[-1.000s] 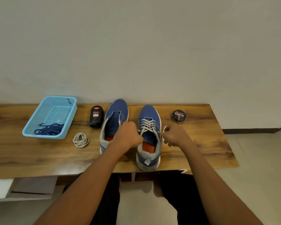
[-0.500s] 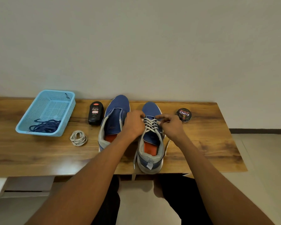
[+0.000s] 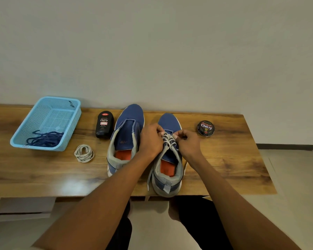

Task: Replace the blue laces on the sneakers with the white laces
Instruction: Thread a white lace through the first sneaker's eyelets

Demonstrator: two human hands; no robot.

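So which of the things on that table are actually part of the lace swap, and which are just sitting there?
Part of the job:
right sneaker, being laced by the left hand and right hand
left sneaker, no laces
coiled white lace
blue laces in the basket

Just lying about:
polish bottle
polish tin

One head-worn view only, looking forward and down from above the near edge of the long wooden table (image 3: 224, 159), close in. Plain pale wall (image 3: 152, 42) fills twelve o'clock; both forearms enter from six.
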